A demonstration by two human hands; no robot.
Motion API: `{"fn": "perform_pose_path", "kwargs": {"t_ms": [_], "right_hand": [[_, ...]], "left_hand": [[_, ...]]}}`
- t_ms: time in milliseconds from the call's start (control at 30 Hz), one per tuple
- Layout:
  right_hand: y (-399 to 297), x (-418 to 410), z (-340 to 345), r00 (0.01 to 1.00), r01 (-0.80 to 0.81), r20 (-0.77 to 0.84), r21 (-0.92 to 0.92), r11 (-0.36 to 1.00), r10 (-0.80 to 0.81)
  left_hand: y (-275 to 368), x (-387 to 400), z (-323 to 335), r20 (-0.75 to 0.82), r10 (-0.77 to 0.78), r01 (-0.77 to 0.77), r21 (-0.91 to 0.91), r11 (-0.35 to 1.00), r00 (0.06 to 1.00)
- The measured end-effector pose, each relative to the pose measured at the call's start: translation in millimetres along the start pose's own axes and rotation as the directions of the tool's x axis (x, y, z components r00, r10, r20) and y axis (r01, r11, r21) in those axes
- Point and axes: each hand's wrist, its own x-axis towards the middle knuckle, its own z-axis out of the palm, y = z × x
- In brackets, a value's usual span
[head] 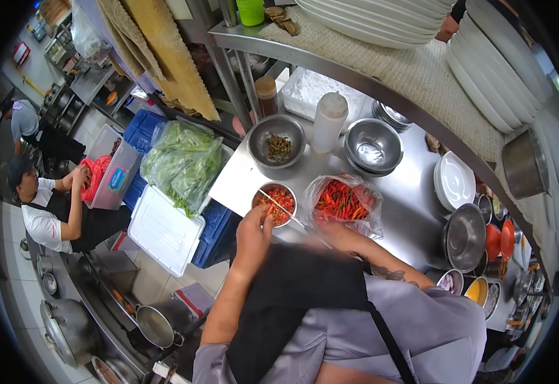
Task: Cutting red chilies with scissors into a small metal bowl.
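My left hand point(254, 230) is at the near rim of a small metal bowl of chopped red chillies point(283, 198), its fingers pinched around a small piece of red chilli. My right hand point(330, 235), blurred, grips a long thin metal blade or scissors point(284, 205) that reaches across this bowl; the handle is hidden. Right of the bowl stands an open clear plastic bag of whole red chillies point(342, 199). A larger metal bowl point(276, 144) behind holds green stems and bits. A white squeeze bottle point(330, 122) and stacked empty metal bowls point(374, 146) stand beyond.
Overhead runs a metal shelf point(370, 79) with stacked white plates point(380, 24). Bagged leafy greens point(183, 158) and a white plastic lid point(164, 230) lie at left on blue crates. A co-worker point(54, 211) handles a red bag beside them. Several pans and containers crowd the right.
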Motion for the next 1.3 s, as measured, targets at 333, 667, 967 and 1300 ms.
{"fn": "perform_pose_path", "kwargs": {"t_ms": [333,667,967,1300], "right_hand": [[-8,-1,-3,0.997,-0.043,0.069,-0.024,0.999,0.045],[-12,1,-2,0.995,-0.084,0.049,-0.057,0.995,0.087],[-2,-1,-2,0.997,-0.078,0.011,-0.067,0.995,0.079],[-2,2,0,0.997,-0.061,0.036,-0.046,0.997,0.063]], "left_hand": [[-7,-1,7,0.017,-0.008,0.009,-0.011,1.000,1.000],[-11,-3,12,0.029,0.007,-0.005,-0.071,0.997,1.000],[-18,-1,14,0.027,0.037,-0.035,-0.075,0.997,0.999],[-22,-2,18,0.029,0.039,-0.037,-0.076,0.996,0.999]]}}
